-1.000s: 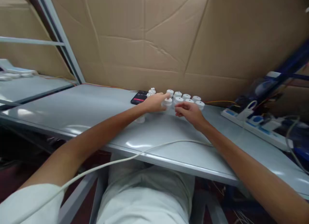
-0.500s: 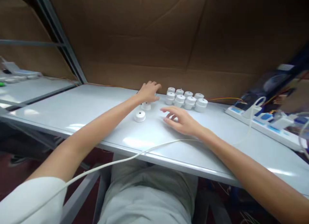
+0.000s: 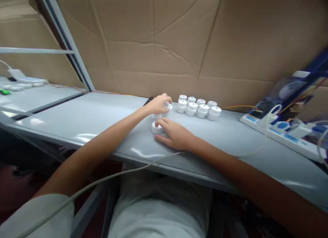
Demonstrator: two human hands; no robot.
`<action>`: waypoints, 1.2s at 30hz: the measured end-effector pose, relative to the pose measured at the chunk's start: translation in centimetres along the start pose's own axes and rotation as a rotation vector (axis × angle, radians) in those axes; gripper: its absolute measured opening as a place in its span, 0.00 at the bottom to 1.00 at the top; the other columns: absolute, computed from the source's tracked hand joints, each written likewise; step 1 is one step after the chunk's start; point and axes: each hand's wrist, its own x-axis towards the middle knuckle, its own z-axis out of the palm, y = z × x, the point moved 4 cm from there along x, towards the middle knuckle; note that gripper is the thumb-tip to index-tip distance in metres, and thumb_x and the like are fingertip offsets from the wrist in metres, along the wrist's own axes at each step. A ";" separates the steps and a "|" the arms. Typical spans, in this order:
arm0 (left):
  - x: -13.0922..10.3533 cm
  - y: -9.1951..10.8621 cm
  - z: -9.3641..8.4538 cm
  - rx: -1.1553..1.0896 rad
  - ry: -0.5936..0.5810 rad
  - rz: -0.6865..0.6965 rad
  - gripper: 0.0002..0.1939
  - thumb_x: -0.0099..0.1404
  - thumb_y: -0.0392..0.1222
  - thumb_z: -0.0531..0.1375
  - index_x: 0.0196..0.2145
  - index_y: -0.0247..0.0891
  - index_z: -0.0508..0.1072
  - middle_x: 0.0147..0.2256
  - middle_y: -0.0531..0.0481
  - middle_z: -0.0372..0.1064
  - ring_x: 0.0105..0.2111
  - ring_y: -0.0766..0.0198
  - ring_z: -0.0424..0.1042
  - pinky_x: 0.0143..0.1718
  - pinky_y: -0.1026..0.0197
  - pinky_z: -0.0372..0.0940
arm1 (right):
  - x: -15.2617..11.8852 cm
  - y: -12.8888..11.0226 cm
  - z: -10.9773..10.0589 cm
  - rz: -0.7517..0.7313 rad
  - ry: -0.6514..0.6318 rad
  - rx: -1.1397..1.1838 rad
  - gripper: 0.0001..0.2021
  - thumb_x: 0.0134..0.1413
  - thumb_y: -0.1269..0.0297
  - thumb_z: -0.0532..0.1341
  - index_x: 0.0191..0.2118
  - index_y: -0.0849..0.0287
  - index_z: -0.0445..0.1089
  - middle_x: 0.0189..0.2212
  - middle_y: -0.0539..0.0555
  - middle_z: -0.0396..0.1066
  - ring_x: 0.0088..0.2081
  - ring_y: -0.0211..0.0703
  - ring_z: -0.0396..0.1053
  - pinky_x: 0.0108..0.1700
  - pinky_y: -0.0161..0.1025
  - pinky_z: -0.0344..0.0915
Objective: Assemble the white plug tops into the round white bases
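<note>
My left hand (image 3: pixel 159 104) is closed round a white round plastic piece (image 3: pixel 168 107) with small dark holes in its top, near the back of the table. Part of that piece hides behind the fingers. Just below this hand, another white round piece (image 3: pixel 156 116) shows only partly. My right hand (image 3: pixel 174 134) has its thumb and forefinger round a white round piece (image 3: pixel 155 128) closer to the front edge. To the right of both hands stand several white round pieces (image 3: pixel 202 110) in two rows, seemingly stacked or stepped in shape.
A white power strip (image 3: pixel 282 134) with plugs lies at the right. A pale cable (image 3: pixel 143 166) crosses in front of me and over the table's edge. Brown cardboard (image 3: pixel 174 60) lines the back. A dark flat object (image 3: pixel 148 100) lies behind my left forearm.
My right hand has moved left and closed on the nearest white piece, which has shifted right. My left hand has come down slightly and closed on a white piece.
</note>
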 end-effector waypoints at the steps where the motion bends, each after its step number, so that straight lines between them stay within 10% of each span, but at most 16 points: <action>1: -0.2 0.2 0.0 -0.030 -0.009 0.026 0.18 0.60 0.38 0.63 0.49 0.36 0.78 0.49 0.42 0.78 0.50 0.53 0.76 0.54 0.55 0.68 | -0.3 0.4 -0.3 0.021 0.023 -0.007 0.14 0.69 0.58 0.61 0.55 0.57 0.71 0.52 0.63 0.78 0.48 0.56 0.76 0.50 0.50 0.71; 9: -2.7 3.9 0.6 -0.363 -0.115 0.181 0.32 0.54 0.42 0.69 0.57 0.38 0.72 0.51 0.43 0.77 0.47 0.53 0.77 0.50 0.55 0.70 | -3.1 6.6 -6.0 0.113 0.504 0.166 0.12 0.56 0.58 0.68 0.45 0.53 0.73 0.44 0.56 0.80 0.41 0.54 0.76 0.43 0.48 0.72; 17: -2.9 5.1 2.0 -0.569 -0.109 0.060 0.31 0.50 0.43 0.71 0.51 0.38 0.69 0.45 0.46 0.76 0.41 0.55 0.77 0.40 0.57 0.70 | -2.7 7.3 -4.7 0.096 0.368 0.256 0.17 0.58 0.60 0.68 0.53 0.52 0.78 0.55 0.59 0.81 0.53 0.59 0.78 0.53 0.56 0.76; 28: -3.2 4.6 -1.4 -1.127 -0.064 -0.087 0.24 0.50 0.42 0.76 0.44 0.36 0.78 0.43 0.47 0.77 0.41 0.62 0.76 0.46 0.55 0.69 | -3.1 7.8 -7.0 0.190 0.558 0.576 0.24 0.49 0.49 0.77 0.48 0.51 0.73 0.50 0.55 0.77 0.49 0.52 0.80 0.53 0.51 0.79; 36: -3.0 4.7 -1.1 -1.305 -0.154 -0.150 0.15 0.58 0.48 0.73 0.34 0.33 0.79 0.33 0.47 0.73 0.32 0.66 0.71 0.37 0.61 0.68 | -3.3 6.9 -7.1 0.008 0.619 0.440 0.21 0.48 0.63 0.75 0.48 0.53 0.71 0.47 0.54 0.77 0.50 0.52 0.80 0.57 0.53 0.78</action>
